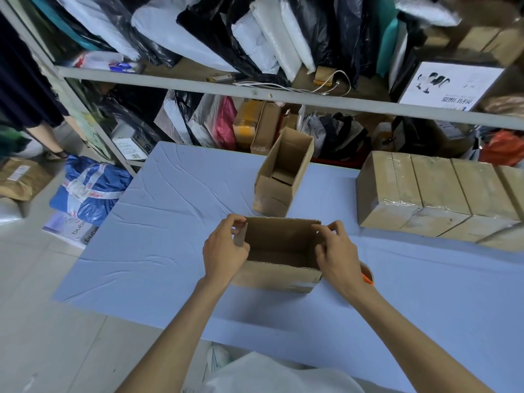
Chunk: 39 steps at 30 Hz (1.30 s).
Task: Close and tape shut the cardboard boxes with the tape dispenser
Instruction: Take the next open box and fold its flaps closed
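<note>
An open cardboard box [279, 275] stands on the blue-covered table [158, 251] right in front of me, its top flaps up. My left hand [225, 252] pinches the box's left end flap. My right hand [337, 253] pinches the right end flap. A second open box [279, 180] stands just behind it, farther from me. The tape dispenser [367, 275], brown roll with an orange part, lies on the table mostly hidden behind my right wrist.
A row of several taped-shut boxes [433, 197] sits at the right of the table. Metal shelves [255, 93] full of bags and cartons run behind the table. Parcels [88, 188] lie on the floor at the left, where a person's legs [48, 137] stand.
</note>
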{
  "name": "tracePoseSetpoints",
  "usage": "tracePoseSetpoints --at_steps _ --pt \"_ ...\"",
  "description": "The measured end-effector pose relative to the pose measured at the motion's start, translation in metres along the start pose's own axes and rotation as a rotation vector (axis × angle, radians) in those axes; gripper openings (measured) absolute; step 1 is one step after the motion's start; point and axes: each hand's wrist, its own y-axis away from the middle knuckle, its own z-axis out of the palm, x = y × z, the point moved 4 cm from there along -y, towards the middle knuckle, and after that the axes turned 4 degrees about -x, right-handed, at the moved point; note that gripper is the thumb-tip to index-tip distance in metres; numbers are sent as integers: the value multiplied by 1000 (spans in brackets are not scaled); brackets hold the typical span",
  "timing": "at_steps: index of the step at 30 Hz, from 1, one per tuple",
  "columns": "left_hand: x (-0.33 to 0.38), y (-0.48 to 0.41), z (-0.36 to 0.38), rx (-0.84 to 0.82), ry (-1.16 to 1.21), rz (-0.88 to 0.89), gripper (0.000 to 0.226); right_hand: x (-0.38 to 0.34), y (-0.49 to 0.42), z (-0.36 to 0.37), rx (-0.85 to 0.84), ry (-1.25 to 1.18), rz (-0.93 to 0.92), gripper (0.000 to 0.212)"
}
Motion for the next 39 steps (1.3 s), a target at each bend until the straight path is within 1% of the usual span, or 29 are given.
tracePoseSetpoints --at_steps 4,8,10,14,16,18,20,22,23,24,26,28,29,31,33,35,37,39 --pt "-2 -2 2 -51 13 -4 48 0 -7 1 -93 24 -52 41" --pt "-2 -2 3 -94 16 3 52 1 -16 5 -228 15 -35 62" --pt "-2 -1 3 -100 19 4 53 1 -16 7 -241 28 -44 69" --pt "-4 1 4 -100 32 8 52 1 -13 7 -220 -16 -57 73" --pt "-5 3 4 -91 54 16 50 2 -11 6 -211 -81 -37 72" --pt "-6 3 5 -87 114 15 44 3 -8 6 -196 -133 -1 65" --pt "-9 5 7 -96 228 -12 32 3 -4 6 -160 -91 -14 48" --pt "-13 7 7 -90 295 -39 16 3 1 8 -140 -50 -66 32" --pt "-15 7 6 -86 328 -44 11 3 3 9 -143 -52 -85 31" --pt "-17 8 4 -95 378 -43 10 3 5 10 -149 -67 -95 35" --pt "-21 9 -1 -169 477 -24 19 6 7 10 -184 -114 -102 50" --pt "-25 10 -4 -236 511 -7 33 13 6 11 -273 -131 -105 59" --pt "-27 10 -5 -241 512 -11 36 17 6 12 -326 -117 -113 59" --pt "-29 7 -6 -204 488 -15 33 25 2 15 -374 -75 -148 54" --pt "-26 6 -4 -173 435 12 31 28 -1 16 -343 -78 -161 50" --pt "-23 6 -1 -156 380 43 32 29 -2 17 -280 -112 -139 53" --pt "-23 9 5 -117 327 54 38 30 -1 19 -223 -153 -99 56" --pt "-23 12 8 -61 305 22 46 34 3 22 -175 -225 -47 60"
